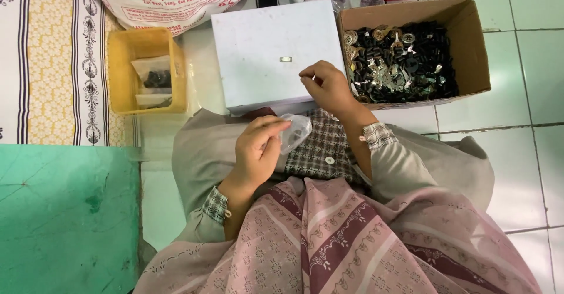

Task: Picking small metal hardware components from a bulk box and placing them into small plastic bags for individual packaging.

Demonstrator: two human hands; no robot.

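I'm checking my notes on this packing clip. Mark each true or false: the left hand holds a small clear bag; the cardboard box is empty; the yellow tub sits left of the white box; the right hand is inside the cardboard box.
1. The left hand holds a small clear plastic bag. True.
2. The cardboard box is empty. False: it holds many small dark and metal parts.
3. The yellow tub sits left of the white box. True.
4. The right hand is inside the cardboard box. False: it rests over the white box's near corner.
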